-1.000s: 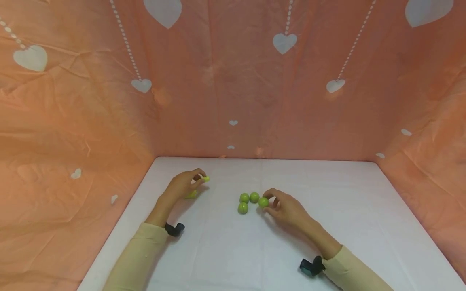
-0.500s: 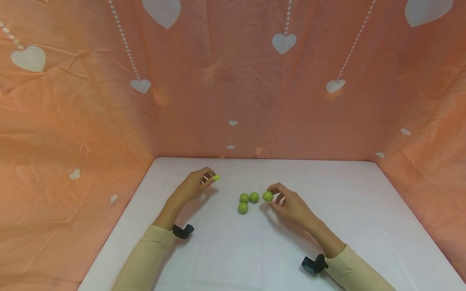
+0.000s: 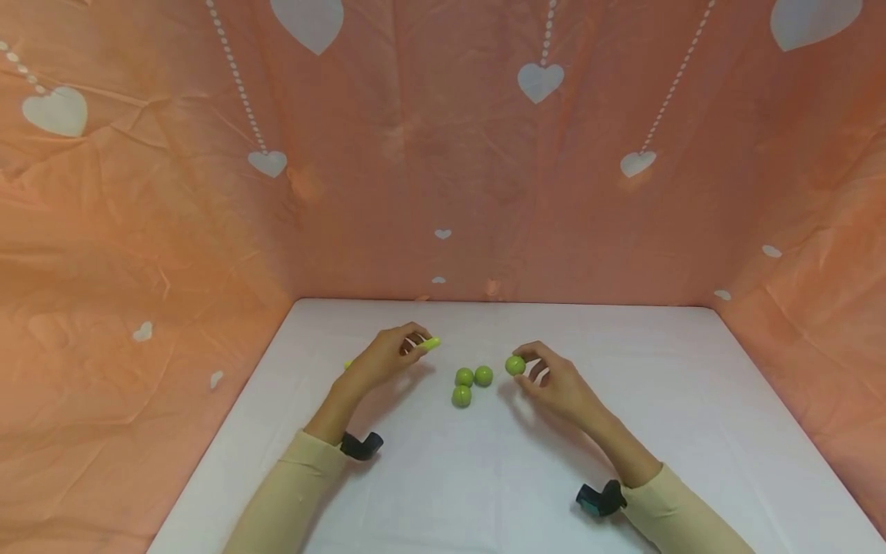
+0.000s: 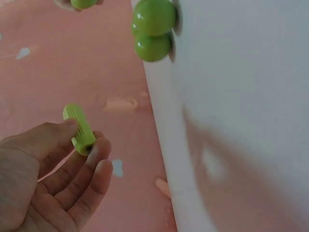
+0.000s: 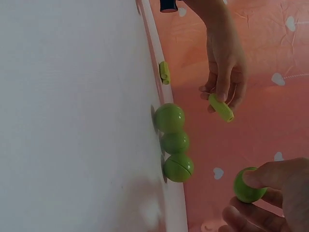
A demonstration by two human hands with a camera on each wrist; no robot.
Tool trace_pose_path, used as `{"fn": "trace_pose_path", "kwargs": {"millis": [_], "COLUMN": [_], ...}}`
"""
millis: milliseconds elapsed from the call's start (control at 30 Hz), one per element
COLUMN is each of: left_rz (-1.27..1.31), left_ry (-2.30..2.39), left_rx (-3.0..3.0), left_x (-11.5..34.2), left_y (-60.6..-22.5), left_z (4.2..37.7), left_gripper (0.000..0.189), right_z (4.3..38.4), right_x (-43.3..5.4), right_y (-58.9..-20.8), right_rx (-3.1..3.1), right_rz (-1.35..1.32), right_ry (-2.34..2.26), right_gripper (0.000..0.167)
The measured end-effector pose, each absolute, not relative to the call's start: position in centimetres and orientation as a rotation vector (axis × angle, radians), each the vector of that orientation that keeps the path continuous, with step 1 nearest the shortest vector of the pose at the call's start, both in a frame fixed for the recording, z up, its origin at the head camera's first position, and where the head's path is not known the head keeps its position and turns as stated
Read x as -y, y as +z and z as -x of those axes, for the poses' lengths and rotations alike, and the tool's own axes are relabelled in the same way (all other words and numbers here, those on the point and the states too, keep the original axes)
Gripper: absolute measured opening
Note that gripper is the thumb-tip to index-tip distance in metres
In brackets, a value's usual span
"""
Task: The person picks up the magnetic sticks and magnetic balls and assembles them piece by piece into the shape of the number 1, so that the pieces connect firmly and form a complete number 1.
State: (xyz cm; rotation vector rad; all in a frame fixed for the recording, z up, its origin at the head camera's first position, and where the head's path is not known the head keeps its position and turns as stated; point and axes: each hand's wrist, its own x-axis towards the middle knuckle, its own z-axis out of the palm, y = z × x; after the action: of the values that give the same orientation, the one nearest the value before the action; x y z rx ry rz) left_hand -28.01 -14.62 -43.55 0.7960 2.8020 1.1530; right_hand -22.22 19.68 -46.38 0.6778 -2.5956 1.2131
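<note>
My left hand [image 3: 388, 358] pinches a short yellow-green ribbed piece [image 4: 79, 129] between thumb and fingertips, raised above the table. A dark hole shows at the piece's end in the left wrist view. My right hand [image 3: 562, 388] holds a glossy green ball [image 5: 248, 185] between thumb and fingers, also off the table. Three similar green balls sit together on the table between the hands: a back left ball [image 3: 464, 376], a back right ball [image 3: 484, 375] and a front ball [image 3: 461, 396]. A second yellow-green piece [image 5: 164, 72] lies on the table, mostly hidden behind my left hand in the head view.
The white table [image 3: 443, 485] has an orange cloth [image 3: 443, 185] with pale hearts behind it and along both sides. Black camera mounts sit at the left wrist [image 3: 362, 446] and the right wrist [image 3: 601, 498].
My left hand has moved right with its yellow-green piece, toward the balls. My right hand has lifted its green ball away from the other three, slightly right and back.
</note>
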Motion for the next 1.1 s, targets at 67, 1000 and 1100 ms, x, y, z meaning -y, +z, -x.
{"fn": "trace_pose_path", "kwargs": {"millis": [67,1000,1100], "left_rz": [-0.806,-0.89,-0.881], "left_ry": [1.148,1.193,1.192], "left_rx": [-2.806,-2.633,-2.634], "left_x": [14.3,8.7,8.1], "left_y": [-43.5,-43.3,-43.3], "left_z": [27.9,26.6,26.6], "left_gripper": [0.021,0.022,0.022], "right_z": [22.3,22.7,22.7], "right_x": [-19.8,-19.8,-19.9], "right_y": [-46.4,-46.2,-46.2], "right_rx": [2.583,2.462,2.447], "right_rz": [-0.673,-0.535,-0.531], "right_ry": [1.223,1.377,1.389], "right_gripper": [0.041,0.04,0.039]}}
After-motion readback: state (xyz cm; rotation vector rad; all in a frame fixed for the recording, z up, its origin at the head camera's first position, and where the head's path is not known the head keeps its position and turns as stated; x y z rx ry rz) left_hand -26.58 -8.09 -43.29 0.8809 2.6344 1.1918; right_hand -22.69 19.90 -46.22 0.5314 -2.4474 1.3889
